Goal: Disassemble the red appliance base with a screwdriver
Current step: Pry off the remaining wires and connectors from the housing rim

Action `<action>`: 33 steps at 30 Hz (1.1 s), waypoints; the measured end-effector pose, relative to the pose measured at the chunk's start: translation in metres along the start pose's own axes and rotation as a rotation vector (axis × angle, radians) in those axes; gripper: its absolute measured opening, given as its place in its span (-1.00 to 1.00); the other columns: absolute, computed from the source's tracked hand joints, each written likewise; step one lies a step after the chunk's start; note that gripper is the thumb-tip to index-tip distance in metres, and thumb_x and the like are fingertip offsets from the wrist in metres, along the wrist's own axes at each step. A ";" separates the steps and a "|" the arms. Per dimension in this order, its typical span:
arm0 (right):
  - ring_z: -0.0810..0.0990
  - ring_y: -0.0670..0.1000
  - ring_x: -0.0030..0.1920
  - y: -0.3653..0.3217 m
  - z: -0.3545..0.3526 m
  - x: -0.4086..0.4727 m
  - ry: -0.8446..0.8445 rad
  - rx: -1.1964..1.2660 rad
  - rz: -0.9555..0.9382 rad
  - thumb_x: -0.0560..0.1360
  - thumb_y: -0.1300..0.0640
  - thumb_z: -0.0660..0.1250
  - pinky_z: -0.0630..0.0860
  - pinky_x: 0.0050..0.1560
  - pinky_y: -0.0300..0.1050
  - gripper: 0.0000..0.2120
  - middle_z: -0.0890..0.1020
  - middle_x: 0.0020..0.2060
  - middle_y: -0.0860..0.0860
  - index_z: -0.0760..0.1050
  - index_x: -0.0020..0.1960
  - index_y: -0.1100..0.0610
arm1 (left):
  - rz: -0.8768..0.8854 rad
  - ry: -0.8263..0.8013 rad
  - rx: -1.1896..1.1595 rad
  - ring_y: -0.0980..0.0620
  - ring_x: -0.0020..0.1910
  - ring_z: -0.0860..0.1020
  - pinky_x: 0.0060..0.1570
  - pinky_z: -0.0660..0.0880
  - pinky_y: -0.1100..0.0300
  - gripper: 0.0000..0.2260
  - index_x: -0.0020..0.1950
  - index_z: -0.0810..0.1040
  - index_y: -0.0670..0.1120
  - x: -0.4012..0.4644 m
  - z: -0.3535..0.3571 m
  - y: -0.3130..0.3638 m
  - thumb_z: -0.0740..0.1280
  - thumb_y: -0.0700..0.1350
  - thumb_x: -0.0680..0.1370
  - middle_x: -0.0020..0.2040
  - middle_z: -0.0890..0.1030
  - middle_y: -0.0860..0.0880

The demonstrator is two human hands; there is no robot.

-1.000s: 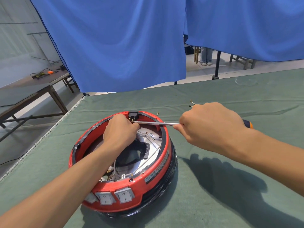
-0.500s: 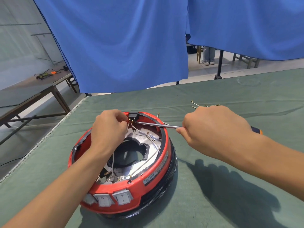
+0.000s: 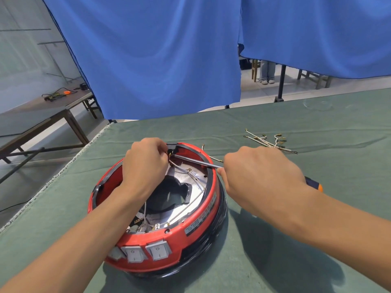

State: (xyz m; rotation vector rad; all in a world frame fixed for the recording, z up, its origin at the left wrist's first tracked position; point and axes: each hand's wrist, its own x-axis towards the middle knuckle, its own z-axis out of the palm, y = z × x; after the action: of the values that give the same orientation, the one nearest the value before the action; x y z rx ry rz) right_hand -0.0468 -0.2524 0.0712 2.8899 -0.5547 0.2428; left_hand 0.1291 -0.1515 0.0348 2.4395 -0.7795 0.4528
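Observation:
The red appliance base (image 3: 190, 227) sits open side up on the green table cloth, with white rocker switches on its near wall and loose white wires inside. My left hand (image 3: 146, 166) reaches over the far rim and pinches a wire terminal next to the black connector block (image 3: 171, 146). My right hand (image 3: 260, 176) grips the screwdriver (image 3: 196, 161). Its metal shaft crosses the rim, its tip at that connector. The dark blue and orange handle end (image 3: 314, 183) sticks out behind my wrist.
A bundle of removed white wires (image 3: 268, 141) with brass terminals lies on the cloth behind my right hand. A clear round dish (image 3: 317, 104) sits far right. The table's left edge (image 3: 63, 172) runs diagonally; a wooden bench (image 3: 42, 115) stands beyond. Blue curtains hang behind.
My left hand has shifted from the middle of the base toward the far rim, uncovering the inside. The screwdriver tip has tilted up to the connector block, and my right hand moved slightly right.

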 end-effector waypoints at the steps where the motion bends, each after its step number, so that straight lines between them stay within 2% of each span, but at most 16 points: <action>1: 0.15 0.04 -0.50 -0.001 0.000 -0.001 -0.001 0.004 0.008 0.59 0.08 0.16 0.05 -0.51 -0.16 -0.59 0.20 -0.44 -0.01 0.07 -0.37 0.06 | -0.029 -0.021 -0.020 -0.16 -0.06 0.58 -0.05 0.50 0.06 -0.80 -0.02 0.64 -0.09 0.000 0.001 0.001 0.26 -0.24 0.46 -0.09 0.67 -0.08; 4: 0.30 0.10 -0.37 -0.005 0.001 -0.003 0.005 0.019 0.023 0.58 0.09 0.18 0.07 -0.50 -0.14 -0.58 0.28 -0.40 -0.04 0.06 -0.37 0.05 | -0.127 -0.072 -0.105 -0.14 -0.15 0.57 -0.15 0.46 0.11 -0.85 -0.15 0.63 -0.16 0.002 0.001 0.002 0.25 -0.24 0.48 -0.16 0.66 -0.13; 6: 0.37 0.14 -0.30 -0.007 0.002 -0.004 -0.001 0.025 0.025 0.57 0.09 0.19 0.10 -0.47 -0.13 -0.58 0.27 -0.40 -0.04 0.06 -0.36 0.05 | -0.208 -0.109 -0.204 -0.17 -0.25 0.57 -0.20 0.50 0.07 -0.81 -0.24 0.63 -0.23 0.003 0.000 0.001 0.23 -0.27 0.47 -0.23 0.67 -0.21; 8: 0.39 0.15 -0.31 -0.008 0.002 -0.004 -0.010 0.031 0.024 0.56 0.09 0.21 0.09 -0.48 -0.14 -0.58 0.21 -0.43 -0.01 0.05 -0.36 0.05 | -0.356 -0.168 -0.418 -0.23 -0.28 0.60 -0.16 0.57 -0.01 -0.81 -0.22 0.61 -0.31 0.005 -0.001 -0.001 0.22 -0.33 0.46 -0.27 0.65 -0.27; 10: 0.31 0.14 -0.35 -0.008 0.003 -0.004 -0.018 0.041 0.024 0.56 0.09 0.21 0.12 -0.46 -0.13 -0.58 0.19 -0.43 -0.01 0.05 -0.36 0.05 | -0.525 -0.242 -0.648 -0.16 -0.36 0.61 -0.29 0.58 0.12 -0.86 -0.21 0.55 -0.33 0.006 -0.002 -0.002 0.23 -0.36 0.49 -0.33 0.64 -0.22; 12: 0.27 0.12 -0.36 -0.009 0.003 -0.005 -0.025 0.064 0.028 0.56 0.09 0.21 0.12 -0.44 -0.12 -0.58 0.19 -0.43 -0.01 0.05 -0.36 0.05 | -0.604 -0.294 -0.751 -0.02 -0.40 0.57 -0.44 0.50 0.27 -0.89 -0.19 0.53 -0.28 0.007 -0.003 -0.002 0.25 -0.35 0.51 -0.33 0.62 -0.16; 14: 0.40 0.16 -0.32 -0.009 0.003 -0.005 -0.023 0.085 0.030 0.56 0.08 0.20 0.16 -0.41 -0.12 -0.58 0.21 -0.42 0.00 0.05 -0.36 0.05 | -0.640 -0.302 -0.820 0.00 -0.38 0.55 -0.51 0.49 0.35 -0.89 -0.18 0.52 -0.27 0.007 -0.004 -0.002 0.24 -0.36 0.52 -0.29 0.61 -0.16; 16: 0.54 0.18 -0.18 -0.009 0.003 -0.006 -0.017 0.088 0.027 0.57 0.08 0.20 0.22 -0.35 -0.10 -0.58 0.25 -0.41 0.00 0.05 -0.36 0.05 | -0.697 -0.280 -0.892 0.00 -0.37 0.56 -0.51 0.51 0.35 -0.88 -0.18 0.50 -0.26 0.008 -0.005 -0.004 0.21 -0.38 0.51 -0.28 0.60 -0.16; 18: 0.52 0.18 -0.19 -0.009 0.003 -0.006 -0.022 0.085 0.027 0.57 0.07 0.20 0.22 -0.34 -0.09 -0.58 0.21 -0.42 0.00 0.05 -0.36 0.05 | -0.742 -0.252 -0.948 -0.01 -0.35 0.60 -0.50 0.53 0.31 -0.89 -0.17 0.48 -0.26 0.009 -0.007 -0.004 0.20 -0.40 0.49 -0.27 0.61 -0.16; 23: 0.33 0.15 -0.31 -0.008 0.005 -0.006 -0.021 0.081 0.032 0.56 0.07 0.20 0.24 -0.35 -0.09 -0.58 0.19 -0.43 -0.01 0.07 -0.37 0.06 | -0.728 -0.246 -0.992 -0.01 -0.40 0.63 -0.47 0.56 0.26 -0.91 -0.13 0.50 -0.28 0.008 -0.006 -0.005 0.23 -0.42 0.46 -0.31 0.63 -0.16; 26: 0.30 0.15 -0.33 -0.008 0.006 -0.005 -0.023 0.076 0.039 0.56 0.07 0.21 0.26 -0.34 -0.08 -0.58 0.19 -0.43 -0.01 0.07 -0.37 0.06 | -0.694 -0.239 -0.984 0.00 -0.42 0.63 -0.47 0.57 0.25 -0.94 -0.16 0.51 -0.30 0.007 -0.005 -0.005 0.28 -0.41 0.47 -0.29 0.62 -0.18; 29: 0.28 0.13 -0.37 -0.008 0.006 -0.003 -0.016 0.039 0.028 0.55 0.08 0.22 0.19 -0.41 -0.12 -0.59 0.20 -0.45 -0.01 0.08 -0.37 0.06 | -0.658 -0.219 -0.964 -0.01 -0.42 0.62 -0.45 0.58 0.25 -0.92 -0.21 0.54 -0.28 0.006 -0.003 -0.005 0.34 -0.40 0.46 -0.28 0.62 -0.20; 33: 0.20 0.06 -0.49 -0.002 0.007 0.000 -0.005 -0.004 0.004 0.57 0.07 0.18 0.06 -0.52 -0.14 -0.60 0.21 -0.46 -0.01 0.09 -0.38 0.06 | -0.624 -0.189 -0.924 -0.10 -0.29 0.64 -0.26 0.64 0.15 -0.93 -0.20 0.57 -0.27 0.006 -0.001 -0.006 0.38 -0.41 0.45 -0.21 0.64 -0.24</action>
State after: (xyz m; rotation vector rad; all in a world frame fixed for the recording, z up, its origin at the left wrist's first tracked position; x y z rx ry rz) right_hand -0.0449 -0.2516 0.0644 2.8868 -0.5608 0.2341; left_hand 0.1369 -0.1492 0.0358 1.6992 -0.1689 -0.3291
